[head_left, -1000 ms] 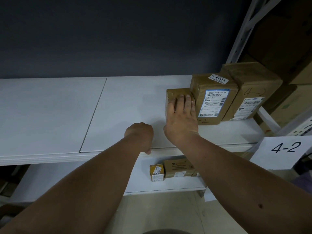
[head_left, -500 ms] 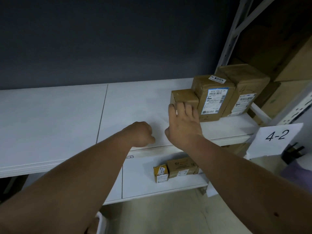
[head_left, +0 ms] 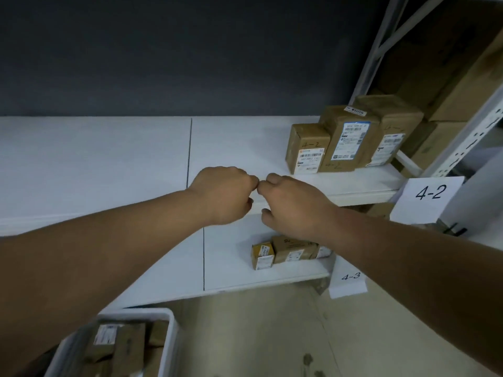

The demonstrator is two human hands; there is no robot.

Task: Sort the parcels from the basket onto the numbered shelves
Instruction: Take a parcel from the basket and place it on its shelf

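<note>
Basket (head_left: 171, 322): low left, holding more parcels, below and left of both hands.
Left hand (head_left: 223, 195): nearer the basket, fingers curled, empty.
Right hand (head_left: 294, 205): loosely curled, empty.
Parcel (head_left: 307, 148): upright on shelf 4-2 (head_left: 353, 183), right of both hands.

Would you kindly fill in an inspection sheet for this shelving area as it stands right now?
Surface: white upper shelf, tagged 4-2; lower shelf, tagged 4-3.
Job's things: three brown parcels upright, side by side at the upper shelf's right end; small parcels on the lower shelf; white basket on the floor holds more.
Clutter: nothing seen.
Hands: left hand curled, empty; right hand loosely curled, empty, both over the shelf edge.
Cables: nothing seen.
Surroundings: dark wall, metal rack upright, cartons behind.
</note>
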